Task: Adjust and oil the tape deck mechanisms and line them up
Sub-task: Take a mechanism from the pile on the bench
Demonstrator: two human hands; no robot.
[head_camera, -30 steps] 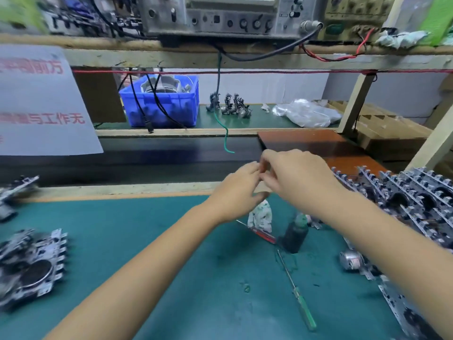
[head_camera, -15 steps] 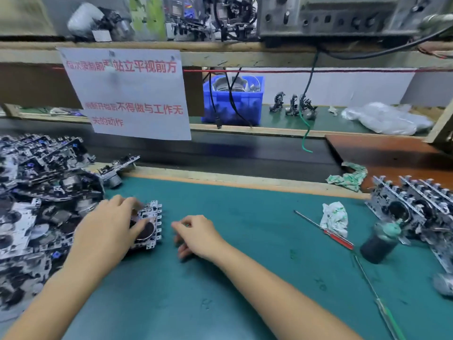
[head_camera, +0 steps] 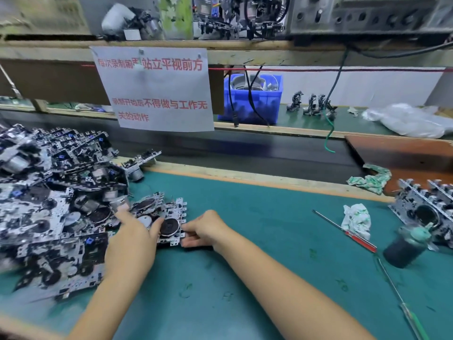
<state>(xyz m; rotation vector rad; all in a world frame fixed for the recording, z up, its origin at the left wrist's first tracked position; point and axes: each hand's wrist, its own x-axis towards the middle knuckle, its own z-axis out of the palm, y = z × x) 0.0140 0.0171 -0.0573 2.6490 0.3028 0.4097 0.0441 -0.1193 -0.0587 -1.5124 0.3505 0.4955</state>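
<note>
Head view. Blue bin (head_camera: 253, 100), upper centre of the frame, on the rear shelf: holds a round metal part and black cables; further contents cannot be identified. Dark oil bottle (head_camera: 404, 246) with green cap, right of frame, stands on the counter (head_camera: 257, 241), just in front of a row of tape deck mechanisms (head_camera: 426, 207) at the right edge.

Tape deck mechanism (head_camera: 171, 224), centre-left of frame, lies flat on the counter at the edge of a large pile of mechanisms (head_camera: 49, 204) filling the left side. Left hand (head_camera: 132, 241): laid over the mechanism's left part, thumb against its dark round wheel, fingers reaching into the pile; grip cannot be determined. Right hand (head_camera: 206, 229): fingers curled, holding the mechanism's right edge.

Counter surface: green mat. Red-handled screwdriver (head_camera: 348, 229) and white rag (head_camera: 356, 219) lie right of centre; green-handled screwdriver (head_camera: 404, 305) lower right. A paper notice (head_camera: 157, 89) with red characters hangs from the wooden shelf beam above a dark conveyor belt (head_camera: 245, 150). Test equipment occupies the top shelf.
</note>
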